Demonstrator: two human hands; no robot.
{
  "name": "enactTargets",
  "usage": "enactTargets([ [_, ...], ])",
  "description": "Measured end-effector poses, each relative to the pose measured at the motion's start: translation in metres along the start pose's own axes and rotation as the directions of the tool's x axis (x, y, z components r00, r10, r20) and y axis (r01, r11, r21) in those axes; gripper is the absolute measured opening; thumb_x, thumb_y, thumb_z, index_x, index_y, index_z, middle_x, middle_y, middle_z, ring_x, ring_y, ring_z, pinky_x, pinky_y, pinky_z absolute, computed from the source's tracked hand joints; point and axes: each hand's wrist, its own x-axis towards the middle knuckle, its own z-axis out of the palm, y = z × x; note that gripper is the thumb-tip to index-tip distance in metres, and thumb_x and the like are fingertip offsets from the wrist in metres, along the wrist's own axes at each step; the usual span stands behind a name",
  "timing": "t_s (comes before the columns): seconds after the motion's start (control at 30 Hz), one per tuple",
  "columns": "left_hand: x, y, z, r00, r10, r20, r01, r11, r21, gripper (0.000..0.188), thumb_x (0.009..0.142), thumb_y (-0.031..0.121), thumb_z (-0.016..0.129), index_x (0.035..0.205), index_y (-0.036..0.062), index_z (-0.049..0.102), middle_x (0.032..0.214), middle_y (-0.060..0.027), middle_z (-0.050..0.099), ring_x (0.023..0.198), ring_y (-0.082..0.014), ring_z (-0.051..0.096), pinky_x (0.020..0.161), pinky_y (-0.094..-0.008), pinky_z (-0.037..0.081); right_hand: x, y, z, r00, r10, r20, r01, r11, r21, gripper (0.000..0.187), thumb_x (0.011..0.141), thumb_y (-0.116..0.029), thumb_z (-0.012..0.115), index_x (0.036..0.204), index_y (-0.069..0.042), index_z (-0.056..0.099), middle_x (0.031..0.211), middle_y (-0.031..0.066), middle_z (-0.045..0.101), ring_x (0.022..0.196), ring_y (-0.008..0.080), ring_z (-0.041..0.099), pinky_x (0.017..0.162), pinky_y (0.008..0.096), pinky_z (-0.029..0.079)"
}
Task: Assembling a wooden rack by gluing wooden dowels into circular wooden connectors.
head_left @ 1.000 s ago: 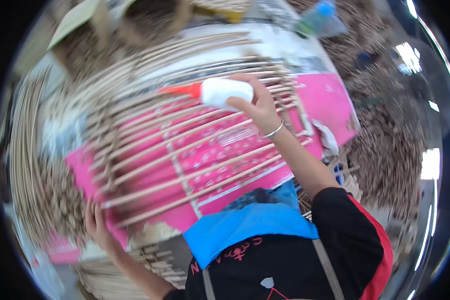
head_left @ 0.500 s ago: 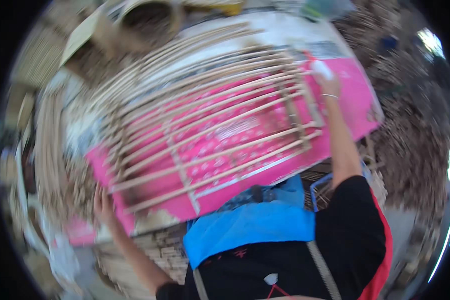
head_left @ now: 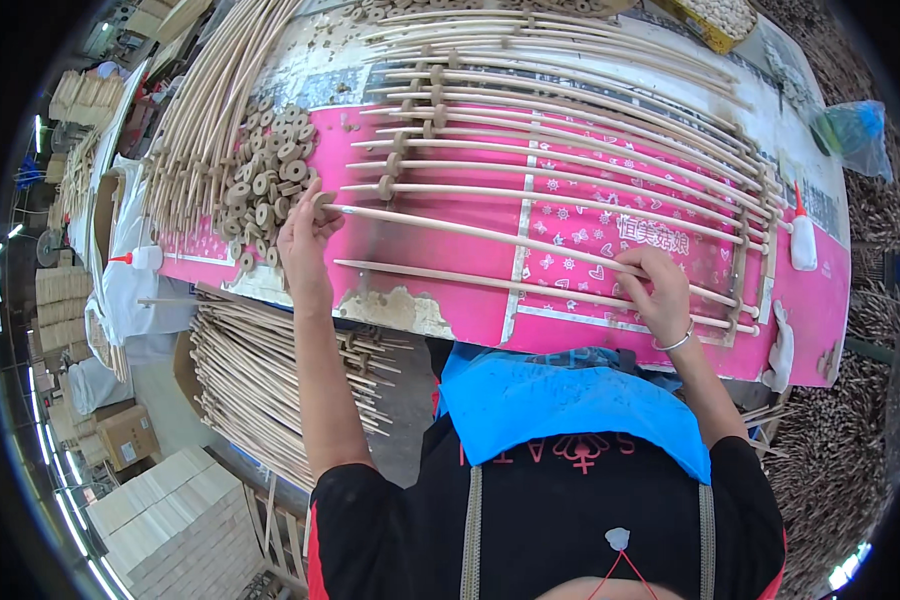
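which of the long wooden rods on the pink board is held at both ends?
The pale wooden rod, second from the near edge: left hand at its disc end, right hand on its middle-right. The rest lie untouched.

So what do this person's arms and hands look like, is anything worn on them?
Both forearms are bare below short black sleeves; the right sleeve has a red stripe along its outer edge, and red also edges the left sleeve. The right hand has a thin silver bangle at the wrist. The left hand wears nothing. No gloves.
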Motion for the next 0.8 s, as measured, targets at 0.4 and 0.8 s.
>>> enactTargets([
  [0.4,-0.015,0.001,0.010,0.999,-0.028,0.032,0.030,0.998,-0.057,0.082,0.103,0.005,0.063,0.169,0.0122,0.015,0.121,-0.0138,0.072,0.104,-0.0179,0.070,0.094,-0.0354,0.057,0.022,-0.020,-0.006,0.985,-0.157,-0.075,0.146,0.980,-0.136,0.018,0.082,-0.004,0.079,0.100,-0.003,0.074,0.088,0.0106,0.063,0.082,0.0271,0.064,0.072,0.0384,0.052],
  [0.8,-0.010,-0.015,0.024,1.000,0.024,0.018,-0.026,0.988,0.152,0.083,0.101,0.003,0.066,0.168,0.0068,0.018,0.154,-0.0157,0.047,0.123,-0.0277,0.063,0.107,-0.0410,0.051,0.034,0.008,-0.007,0.988,-0.155,-0.008,0.148,0.955,-0.259,0.015,0.092,-0.019,0.073,0.099,-0.006,0.071,0.096,0.0110,0.069,0.089,0.0290,0.068,0.079,0.0423,0.053],
])
